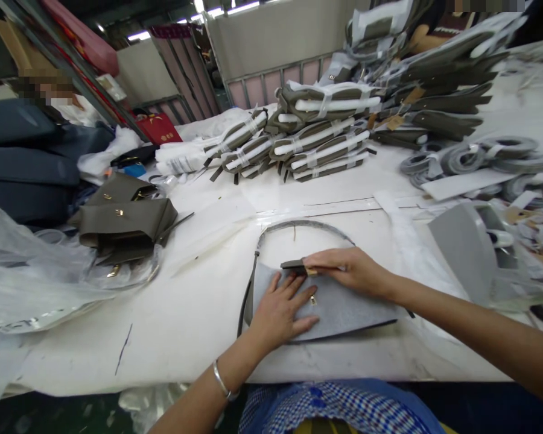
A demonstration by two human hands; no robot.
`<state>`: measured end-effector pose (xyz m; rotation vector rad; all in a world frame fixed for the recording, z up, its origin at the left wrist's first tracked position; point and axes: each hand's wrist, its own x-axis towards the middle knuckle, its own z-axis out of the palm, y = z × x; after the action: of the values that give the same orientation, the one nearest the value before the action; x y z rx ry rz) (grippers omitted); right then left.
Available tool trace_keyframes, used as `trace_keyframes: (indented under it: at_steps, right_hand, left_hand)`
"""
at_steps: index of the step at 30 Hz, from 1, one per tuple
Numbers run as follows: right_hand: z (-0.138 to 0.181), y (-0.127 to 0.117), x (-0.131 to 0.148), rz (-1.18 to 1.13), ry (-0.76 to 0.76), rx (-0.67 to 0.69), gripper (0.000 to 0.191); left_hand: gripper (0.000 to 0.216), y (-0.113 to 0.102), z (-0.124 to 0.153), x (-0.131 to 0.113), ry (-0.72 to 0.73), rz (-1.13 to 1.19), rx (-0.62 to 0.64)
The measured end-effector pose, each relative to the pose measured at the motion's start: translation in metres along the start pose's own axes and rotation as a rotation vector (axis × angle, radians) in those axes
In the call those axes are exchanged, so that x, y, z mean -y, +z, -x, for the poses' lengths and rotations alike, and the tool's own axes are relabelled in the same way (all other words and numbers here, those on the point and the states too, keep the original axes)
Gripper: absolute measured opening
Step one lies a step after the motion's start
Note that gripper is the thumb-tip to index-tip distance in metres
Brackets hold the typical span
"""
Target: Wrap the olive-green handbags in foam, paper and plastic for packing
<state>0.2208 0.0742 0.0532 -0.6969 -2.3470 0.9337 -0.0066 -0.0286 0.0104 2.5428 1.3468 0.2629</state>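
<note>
A grey handbag lies flat on the white worktable in front of me, its long shoulder strap arching over the far side. My left hand rests on the bag's left part, fingers spread. Between the fingers and thumb of my right hand is a dark olive tab with gold-coloured metal near its right end. The tab sits just above the bag's upper middle; its far end is hidden behind my fingers. A small gold clasp shows on the bag beside my left fingertips.
Olive bags stand at the left by clear plastic sheeting. Wrapped bag pieces are piled at the back. Coiled grey straps and a grey curved panel lie right. A person's arm shows behind the pile.
</note>
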Motion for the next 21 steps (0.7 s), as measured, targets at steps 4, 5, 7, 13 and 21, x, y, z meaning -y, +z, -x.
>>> trace_keyframes:
  at_steps: [4, 5, 7, 13, 21]
  right_hand:
    - [0.039, 0.014, 0.001, 0.069, -0.1, 0.125, 0.036]
    - [0.043, 0.017, -0.002, 0.083, -0.108, 0.138, 0.036]
    - [0.047, 0.022, -0.007, 0.092, -0.112, 0.149, 0.034]
    - [0.049, 0.03, -0.012, 0.062, -0.168, 0.155, 0.037]
    - [0.054, 0.041, -0.018, 0.097, -0.209, 0.197, 0.045]
  left_hand:
    - [0.057, -0.001, 0.001, -0.002, 0.007, 0.048, -0.033]
    - [0.057, -0.001, 0.002, -0.003, 0.009, 0.057, -0.043]
    - [0.056, 0.001, 0.002, -0.003, 0.013, 0.067, -0.064]
    - [0.053, 0.01, 0.004, -0.003, 0.044, 0.059, -0.17]
    - [0.044, 0.016, 0.023, -0.007, 0.137, -0.047, -0.473]
